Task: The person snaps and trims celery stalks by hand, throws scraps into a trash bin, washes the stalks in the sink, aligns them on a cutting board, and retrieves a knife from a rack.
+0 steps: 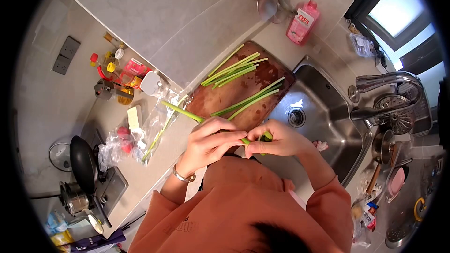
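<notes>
My left hand [211, 140] is closed around a long green stalk [183, 111], whose pale end sticks out to the upper left. Against it, the fingertips of my right hand [279, 138] pinch the stalk's near end. A short green piece [266, 137] shows between the right fingers. Just beyond my hands lies a wet brown cutting board [276, 68], with two loose groups of green stalks [234, 71] on it. Left of the board, another thin stalk [157, 140] rests on clear plastic wrap.
A steel sink [335, 124] with a faucet [389, 82] is at the right. A pink bottle [303, 22] stands behind the board. Along the left counter are seasoning bottles [112, 68], a white-lidded container [151, 83], a plastic bag [111, 149] and a black wok [83, 164] by the stove.
</notes>
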